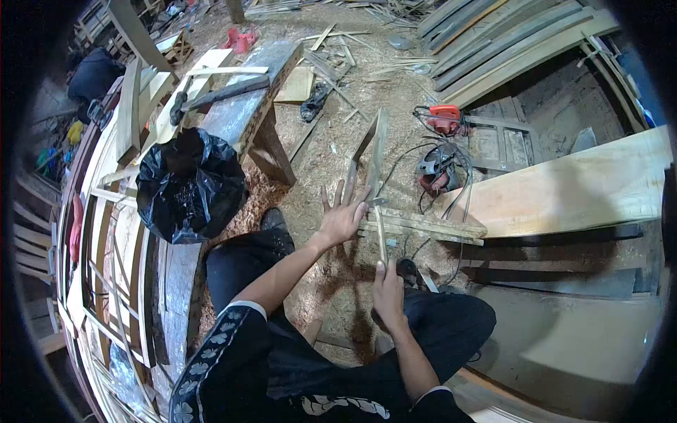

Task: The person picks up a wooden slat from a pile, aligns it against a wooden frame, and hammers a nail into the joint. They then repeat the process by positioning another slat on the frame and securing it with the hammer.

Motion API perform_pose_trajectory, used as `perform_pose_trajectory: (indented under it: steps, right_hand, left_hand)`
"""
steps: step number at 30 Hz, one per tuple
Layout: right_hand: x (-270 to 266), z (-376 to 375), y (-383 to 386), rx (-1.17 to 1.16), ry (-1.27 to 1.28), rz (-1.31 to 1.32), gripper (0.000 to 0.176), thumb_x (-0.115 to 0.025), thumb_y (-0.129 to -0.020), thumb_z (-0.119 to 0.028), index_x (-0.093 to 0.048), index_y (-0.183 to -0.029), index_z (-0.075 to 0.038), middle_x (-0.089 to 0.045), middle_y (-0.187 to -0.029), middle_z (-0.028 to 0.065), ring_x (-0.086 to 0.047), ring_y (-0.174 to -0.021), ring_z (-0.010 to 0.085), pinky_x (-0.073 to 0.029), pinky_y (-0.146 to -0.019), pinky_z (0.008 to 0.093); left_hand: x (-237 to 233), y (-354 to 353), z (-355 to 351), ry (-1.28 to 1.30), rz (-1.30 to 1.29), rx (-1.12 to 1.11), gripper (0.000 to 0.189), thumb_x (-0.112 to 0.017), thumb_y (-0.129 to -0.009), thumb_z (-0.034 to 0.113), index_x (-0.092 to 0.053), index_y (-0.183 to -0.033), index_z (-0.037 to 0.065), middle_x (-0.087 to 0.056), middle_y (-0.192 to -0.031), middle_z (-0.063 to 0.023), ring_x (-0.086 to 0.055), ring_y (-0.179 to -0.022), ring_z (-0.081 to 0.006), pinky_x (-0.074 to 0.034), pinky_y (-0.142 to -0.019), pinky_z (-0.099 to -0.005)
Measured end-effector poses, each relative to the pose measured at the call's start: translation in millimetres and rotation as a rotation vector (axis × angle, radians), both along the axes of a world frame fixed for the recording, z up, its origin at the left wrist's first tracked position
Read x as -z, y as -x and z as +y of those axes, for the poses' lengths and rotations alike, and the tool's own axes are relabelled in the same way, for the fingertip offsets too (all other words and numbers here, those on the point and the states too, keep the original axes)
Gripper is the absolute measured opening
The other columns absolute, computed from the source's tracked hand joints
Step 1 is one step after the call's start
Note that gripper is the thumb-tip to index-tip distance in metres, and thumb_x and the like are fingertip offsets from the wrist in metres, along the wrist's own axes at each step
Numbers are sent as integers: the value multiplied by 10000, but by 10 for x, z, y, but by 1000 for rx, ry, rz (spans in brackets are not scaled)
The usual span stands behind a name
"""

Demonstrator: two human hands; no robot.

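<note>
My left hand [342, 217] is at the centre with its fingers spread, beside the near end of a standing wooden frame piece [379, 144]. Its thumb and index fingertips are by the small dark head of a thin-handled tool, probably a hammer [381, 229]. My right hand [388, 285], lower and to the right, is closed around the lower end of that pale handle. Just right of the tool lies a wooden beam [430, 224]. Whether a small piece sits under the left fingertips cannot be made out.
A black plastic bag [190, 187] hangs open at left, near a workbench [243, 106]. Right of centre are a red power tool [446, 120], a circular saw [437, 168] with cables, and a wide board [564, 187]. A person [95, 74] is at far upper left.
</note>
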State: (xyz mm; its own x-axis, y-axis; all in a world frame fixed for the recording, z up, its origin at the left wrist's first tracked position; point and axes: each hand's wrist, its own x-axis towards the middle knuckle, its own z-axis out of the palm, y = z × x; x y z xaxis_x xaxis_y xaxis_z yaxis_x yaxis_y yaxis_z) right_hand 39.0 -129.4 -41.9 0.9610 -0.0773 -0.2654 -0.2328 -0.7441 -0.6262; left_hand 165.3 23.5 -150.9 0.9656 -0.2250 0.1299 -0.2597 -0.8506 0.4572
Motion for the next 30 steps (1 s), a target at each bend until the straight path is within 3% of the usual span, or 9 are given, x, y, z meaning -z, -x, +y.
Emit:
perform_pose_trajectory:
  steps: [5,6,7,10,14,23,25,29,30]
  right_hand:
    - [2,-12,-7,130,-36,-197,394,-408,-1058,-337,-479,-1157,37,-612,-738,320,-605,-762,532,-449,-639,598]
    - [-27,-18,-24,85,-23,-59,387,-411,-1055,-328,-479,-1148,42,-614,-747,324,-602,-762,536,-448,-647,600]
    - [-49,-22,-21,43,-13,75,380,-415,-1052,-318,-479,-1140,46,-615,-757,328,-599,-762,540,-447,-655,601]
    - [-64,14,-90,51,23,-63,361,-412,-1053,-317,-473,-1114,34,-620,-770,333,-600,-752,542,-450,-656,598]
    - [-204,8,-56,11,84,-78,359,-400,-1057,-333,-473,-1113,14,-628,-756,314,-606,-735,532,-453,-653,601]
    - [-105,-14,-22,56,16,-134,325,-397,-1061,-322,-465,-1054,-4,-619,-727,301,-604,-709,526,-452,-605,590]
    - [-79,-5,4,-66,92,-63,321,-412,-1056,-319,-465,-1051,-2,-618,-726,301,-607,-706,520,-449,-594,585]
    - [-26,-26,-11,65,28,-206,341,-409,-1056,-334,-466,-1073,1,-618,-730,307,-595,-716,537,-443,-609,597]
    - [-109,7,-27,92,13,-63,347,-401,-1058,-337,-466,-1081,3,-613,-719,312,-584,-708,546,-435,-609,598]
  left_hand:
    - [-100,-12,40,9,-8,-4,520,-244,-1069,356,-279,-1575,244,-219,-1621,-198,-128,-1515,-369,200,-1115,-636]
    - [-66,-33,17,40,40,-22,510,-272,-1063,381,-289,-1565,291,-170,-1635,-179,-188,-1494,-396,95,-1143,-672]
    - [-41,-5,-11,39,42,-10,510,-272,-1063,381,-289,-1565,291,-170,-1635,-179,-188,-1494,-396,95,-1143,-672]
    - [-70,-42,17,-50,50,-35,503,-286,-1061,379,-311,-1557,295,-156,-1639,-178,-214,-1481,-402,71,-1152,-669]
    - [-42,-14,26,-57,-41,-21,499,-271,-1069,344,-313,-1561,268,-317,-1581,-196,-188,-1497,-375,181,-1120,-630]
    - [-44,-16,24,-22,-16,-27,514,-262,-1071,367,-273,-1577,279,-268,-1608,-180,-137,-1517,-354,177,-1134,-611]
    - [-37,1,15,-23,-9,-16,514,-258,-1071,371,-272,-1577,276,-262,-1610,-180,-146,-1514,-358,169,-1135,-616]
    - [-61,-16,25,23,32,-31,521,-254,-1069,386,-268,-1577,269,-253,-1609,-199,-166,-1506,-380,147,-1143,-627]
    - [-129,-3,30,26,53,-24,521,-257,-1068,389,-267,-1577,278,-254,-1600,-225,-171,-1501,-400,147,-1141,-638]
